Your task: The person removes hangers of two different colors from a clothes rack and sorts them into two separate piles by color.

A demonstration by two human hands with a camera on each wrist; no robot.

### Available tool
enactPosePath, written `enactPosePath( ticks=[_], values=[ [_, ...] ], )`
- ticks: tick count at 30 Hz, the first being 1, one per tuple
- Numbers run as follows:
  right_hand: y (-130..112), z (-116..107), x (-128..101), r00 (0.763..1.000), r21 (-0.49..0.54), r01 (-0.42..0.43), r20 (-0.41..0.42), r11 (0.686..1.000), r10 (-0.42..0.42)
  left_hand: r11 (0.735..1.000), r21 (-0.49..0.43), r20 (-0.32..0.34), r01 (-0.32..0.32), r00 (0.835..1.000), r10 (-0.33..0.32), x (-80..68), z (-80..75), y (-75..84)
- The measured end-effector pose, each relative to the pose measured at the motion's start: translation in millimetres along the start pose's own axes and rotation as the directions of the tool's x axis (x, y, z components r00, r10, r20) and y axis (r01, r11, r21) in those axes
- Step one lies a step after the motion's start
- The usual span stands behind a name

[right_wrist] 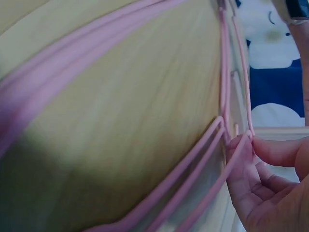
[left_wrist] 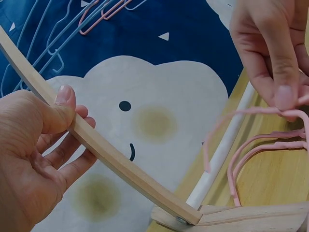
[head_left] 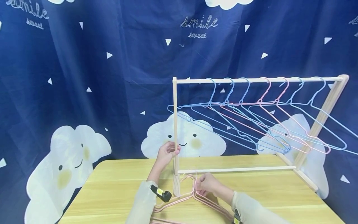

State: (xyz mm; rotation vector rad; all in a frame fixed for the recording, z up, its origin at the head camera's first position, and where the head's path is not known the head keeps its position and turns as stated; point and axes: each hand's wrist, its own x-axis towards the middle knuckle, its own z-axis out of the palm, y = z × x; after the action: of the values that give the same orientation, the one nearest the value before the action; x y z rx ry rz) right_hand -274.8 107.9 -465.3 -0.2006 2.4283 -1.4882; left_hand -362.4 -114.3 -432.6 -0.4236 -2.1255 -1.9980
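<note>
Head view: on the pale wooden table (head_left: pixel 117 189) before a navy cloud curtain (head_left: pixel 84 77), the left hand (head_left: pixel 166 153) grips the rack (head_left: pixel 175 130) upright, while beside its foot the right hand (head_left: pixel 206 184) pinches pink hangers (head_left: pixel 179 199).

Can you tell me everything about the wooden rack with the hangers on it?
The wooden rack is a light, bare-wood frame standing on the yellowish table. It has a near upright post, a slanted post at the far end, a top rail and a lower rail. Blue and pink hangers hang in a row from the top rail. The left hand grips the near post. More pink hangers lie on the table by its foot, pinched by the right hand.
</note>
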Motion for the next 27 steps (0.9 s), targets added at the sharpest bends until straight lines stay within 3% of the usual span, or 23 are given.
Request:
enactPosePath(
  ticks=[4,14,17,19,22,27],
  values=[
    [2.7,1.5,-1.1,1.000,-0.062,0.027,-0.004,0.998,-0.027,1.000,0.004,-0.001,0.003,1.000,-0.003,-0.2,0.3,0.0],
    [1.1,0.5,-4.1,0.998,-0.071,0.059,0.000,0.996,-0.059,1.000,-0.002,-0.017,0.003,1.000,-0.004,0.1,0.5,-0.9],
    [-7.3,-6.4,-6.6,0.991,-0.063,0.132,0.036,0.989,-0.130,1.000,0.008,-0.016,0.005,1.000,-0.005,-0.5,0.4,-1.7],
    [-20.7,-16.0,-10.0,0.975,-0.060,0.213,0.077,0.975,-0.209,1.000,0.012,-0.009,0.006,1.000,-0.006,-1.3,0.2,-2.0],
    [-53.6,-39.6,-20.5,0.933,-0.097,0.349,0.127,0.932,-0.337,1.000,0.009,0.003,-0.008,1.000,0.008,-1.5,0.1,-2.4],
    [-116.5,-92.1,-49.5,0.873,-0.265,0.480,0.055,0.836,-0.484,0.997,0.006,0.015,-0.080,0.997,0.080,-0.5,-0.9,-5.2]
  ],
)
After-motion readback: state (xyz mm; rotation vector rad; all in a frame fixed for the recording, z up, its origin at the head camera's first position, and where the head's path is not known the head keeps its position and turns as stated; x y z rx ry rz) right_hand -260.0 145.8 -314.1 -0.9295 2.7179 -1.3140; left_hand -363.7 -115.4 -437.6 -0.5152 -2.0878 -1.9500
